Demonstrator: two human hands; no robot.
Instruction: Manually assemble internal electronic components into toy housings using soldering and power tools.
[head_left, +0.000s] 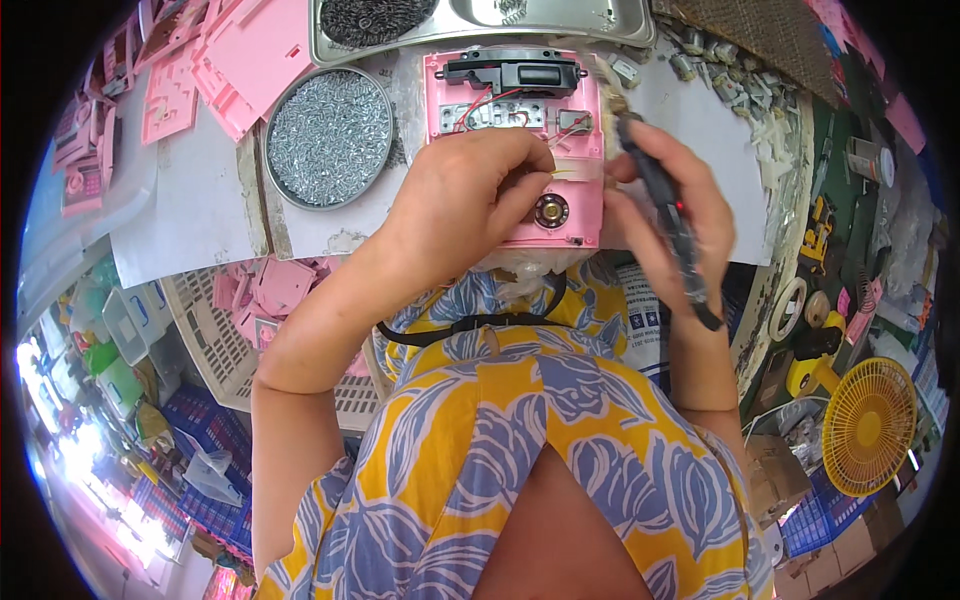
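Observation:
In front of me lies a pink plastic casing (520, 232) with its inside facing up. It holds a black mechanism (515, 74), a metal plate (490, 117) with red wires, and a round speaker-like part (551, 210). My left hand (455, 180) is closed in a pinch over the casing's middle, beside a pale strip (577, 170); what is between its fingertips is hidden. My right hand (690, 195), slightly blurred, grips a black pen-shaped tool (665, 200) with a small red light. The tool is slanted at the casing's right edge, and its tip is hard to make out.
A round dish of small screws (330, 138) stands left of the casing, with a metal tray (480, 35) behind. Pink panels (245, 60) pile up at the far left. Small metal parts (725, 80) lie at the far right. A crate (215, 340) and yellow fan (868, 425) flank me.

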